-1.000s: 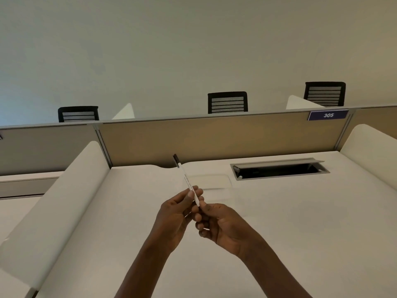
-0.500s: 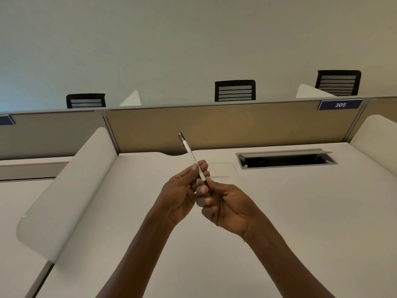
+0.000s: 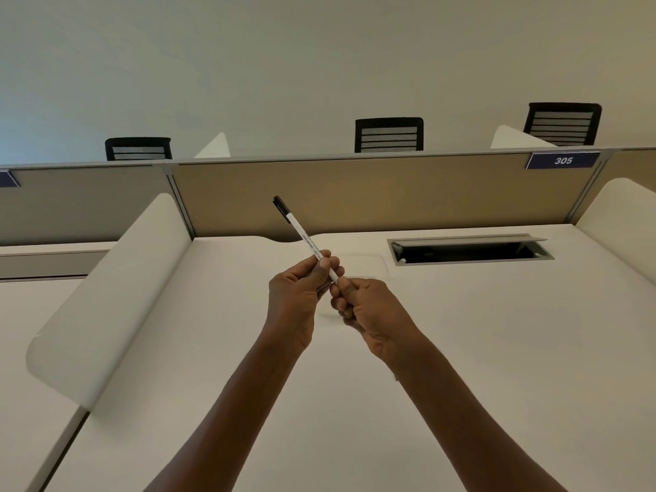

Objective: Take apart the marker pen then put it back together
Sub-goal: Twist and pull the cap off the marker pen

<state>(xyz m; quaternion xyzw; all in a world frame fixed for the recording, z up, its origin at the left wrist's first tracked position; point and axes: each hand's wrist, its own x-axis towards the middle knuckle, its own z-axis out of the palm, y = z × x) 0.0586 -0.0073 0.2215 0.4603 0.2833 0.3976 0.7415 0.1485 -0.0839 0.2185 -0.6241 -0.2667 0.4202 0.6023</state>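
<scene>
You've got the marker pen (image 3: 308,240) up in the air above the table (image 3: 497,349), tilted, black end pointing up and away toward the partition (image 3: 390,197), white barrel running down into both hands. Left hand (image 3: 296,296): thumb and fingers (image 3: 324,266) pinched round the mid barrel, so it's holding the pen. Right hand (image 3: 369,310): fingers curled tight on the lower end, which is hidden inside the fist, can't see what part sits there (cap, plug or bare tip).

Progress, as far as it shows: pen looks like one piece, no loose parts on the table or elsewhere in view. So I'd judge you're either at the very start w/ nothing pulled off yet, or right at the end w/ everything back on. Can't tell which from here. The grip, hands butted close on one end, suits a pull or twist at that joint, or a push home.

If starting: everything's left, i.e. separate the pieces, then refit. Keep the barrel hand firm so the pen doesn't slip.
</scene>
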